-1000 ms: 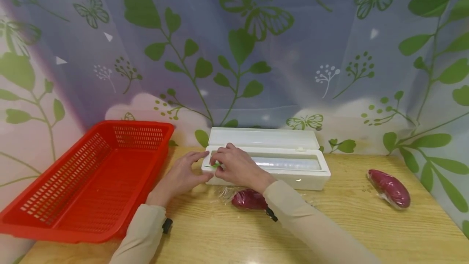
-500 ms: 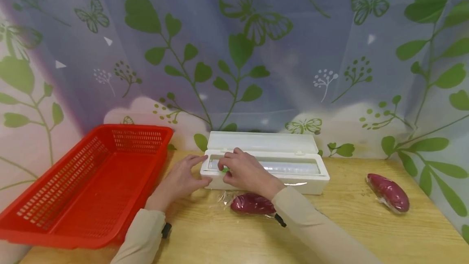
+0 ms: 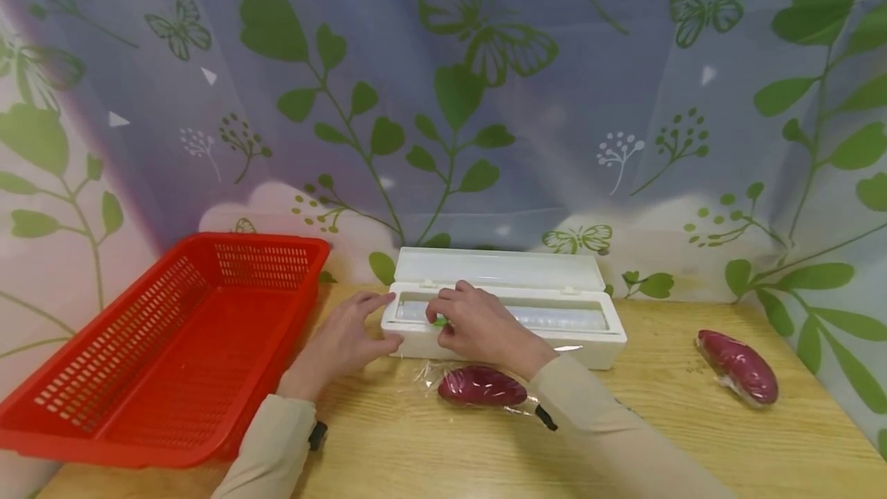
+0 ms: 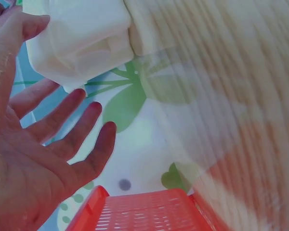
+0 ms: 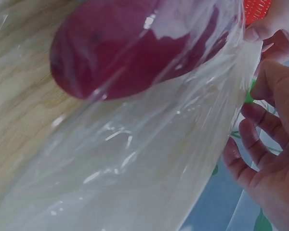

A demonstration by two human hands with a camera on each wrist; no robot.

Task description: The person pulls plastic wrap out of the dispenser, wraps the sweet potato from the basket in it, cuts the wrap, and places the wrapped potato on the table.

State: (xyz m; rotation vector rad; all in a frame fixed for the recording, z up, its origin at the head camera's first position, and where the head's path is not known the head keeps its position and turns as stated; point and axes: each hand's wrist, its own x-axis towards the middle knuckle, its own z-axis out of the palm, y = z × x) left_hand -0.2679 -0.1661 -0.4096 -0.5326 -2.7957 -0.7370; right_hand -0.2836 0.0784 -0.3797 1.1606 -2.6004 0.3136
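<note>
A white cling film dispenser point(image 3: 416, 345) lies on the table with its lid point(image 3: 499, 266) raised and a film roll point(image 3: 557, 319) inside. My right hand point(image 3: 478, 326) pinches a small green slider point(image 3: 440, 322) on the dispenser's front rim, between thumb and fingers. At the box's left end is my left hand point(image 3: 343, 341), fingers spread, thumb at the front corner and index finger near the back one. The left wrist view shows its other fingers extended and loose. Clear film stretches from the box over a smooth purple-red vegetable point(image 3: 481, 386), close up in the right wrist view.
A red perforated basket point(image 3: 208, 353) stands on the left, beside my left forearm. Far right on the wooden table point(image 3: 658, 437) lies another purple-red vegetable point(image 3: 738, 368) wrapped in film. A leaf-patterned curtain point(image 3: 499, 137) hangs right behind the dispenser.
My right hand has slid the green slider rightward along the dispenser's rim from near its left end. More of the vegetable shows now. The left hand stays at the box's left end.
</note>
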